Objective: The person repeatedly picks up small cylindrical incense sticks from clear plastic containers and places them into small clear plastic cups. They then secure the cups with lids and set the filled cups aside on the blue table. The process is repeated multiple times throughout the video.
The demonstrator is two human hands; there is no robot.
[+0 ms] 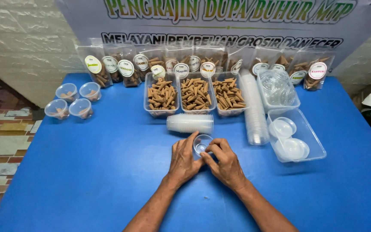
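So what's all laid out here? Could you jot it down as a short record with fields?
Surface: blue table
Left hand: grips small clear plastic cup
Right hand: touching the same cup
Just behind: sideways stack of clear cups
Middle row: three clear tubs of brown cones
Right: clear boxes of round lids
Far left: four small filled cups
Back: labelled clear pouches

Bright, even overhead light; soft shadows on the blue table [108, 172]; edges bend slightly.
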